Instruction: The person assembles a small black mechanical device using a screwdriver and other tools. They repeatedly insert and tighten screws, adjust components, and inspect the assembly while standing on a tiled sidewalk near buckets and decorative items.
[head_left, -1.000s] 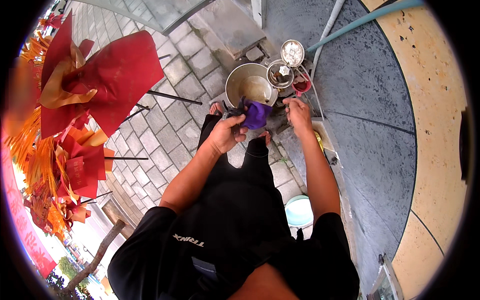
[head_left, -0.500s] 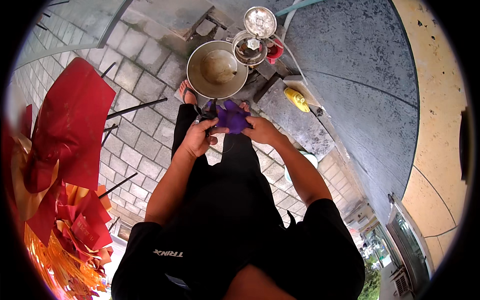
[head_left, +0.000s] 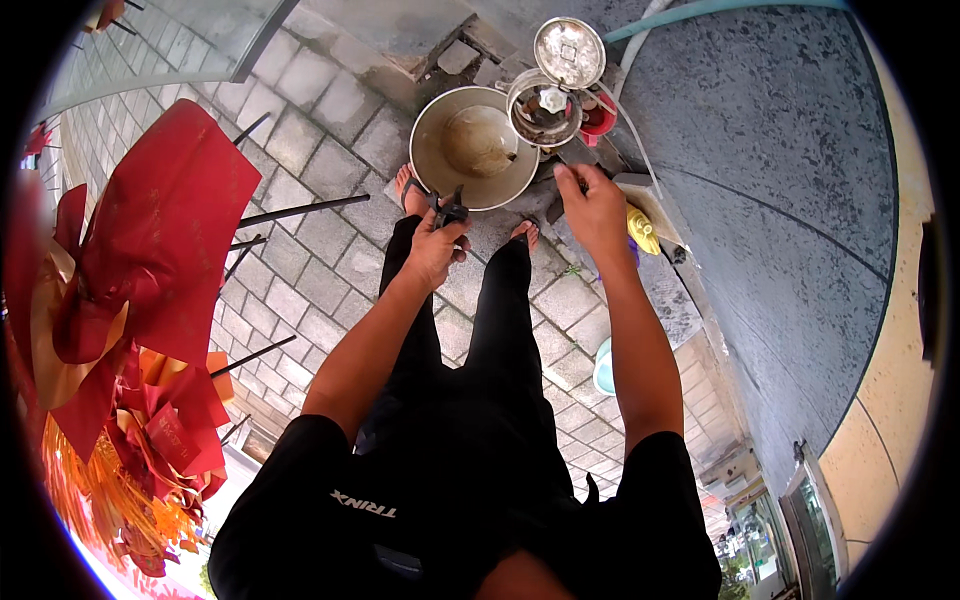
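My left hand (head_left: 437,248) is closed round a small black object (head_left: 453,208) with a pointed end and some metal on it. Its exact kind does not show. It is held just in front of the large metal pot (head_left: 428,150), which has murky liquid in its bottom. My right hand (head_left: 598,212) is raised beside the pot's right side, fingers curled and thumb bent toward them. A small dark spot shows between its fingers, too small to name. Past its wrist, a bit of purple cloth (head_left: 633,250) shows next to a yellow bottle (head_left: 643,230); my arm hides the rest.
A smaller metal pot (head_left: 545,112) stands at the big pot's right edge, with a round lid (head_left: 570,52) and a red container (head_left: 599,118) close by. A pale green basin (head_left: 603,368) sits right of my legs. Red wrapped bouquets (head_left: 165,235) with black rods fill the left.
The purple cloth has left my hands and now lies right, near the yellow bottle. My right hand has moved up and away from the left, which still holds the black object.
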